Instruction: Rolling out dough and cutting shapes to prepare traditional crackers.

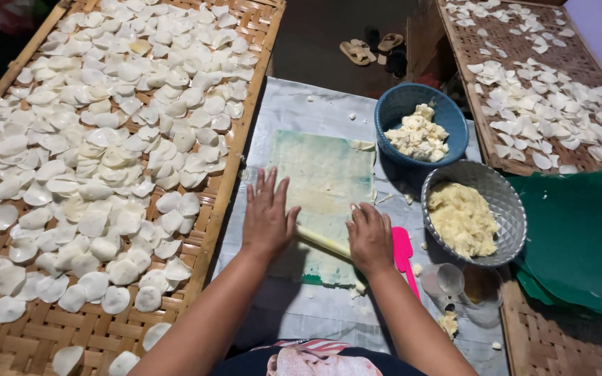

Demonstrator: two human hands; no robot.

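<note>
My left hand (pixel 267 217) lies flat, fingers spread, on one end of a pale yellow rolling stick (pixel 322 241). My right hand (pixel 369 235) presses on the stick's other end with fingers curled down. The stick lies across a thin greenish sheet (pixel 322 174) smeared with pale dough, spread on a grey plastic cover (pixel 294 104). A pink spatula (pixel 404 252) lies just right of my right hand.
A woven bamboo tray (pixel 235 153) at left holds several white dough discs (pixel 99 160); another tray (pixel 482 132) at far right. A blue bowl (pixel 454 122) and a metal colander (pixel 510 202) hold yellowish dough. Clear cup (pixel 447 282), green sheets (pixel 580 237), sandals (pixel 357 51).
</note>
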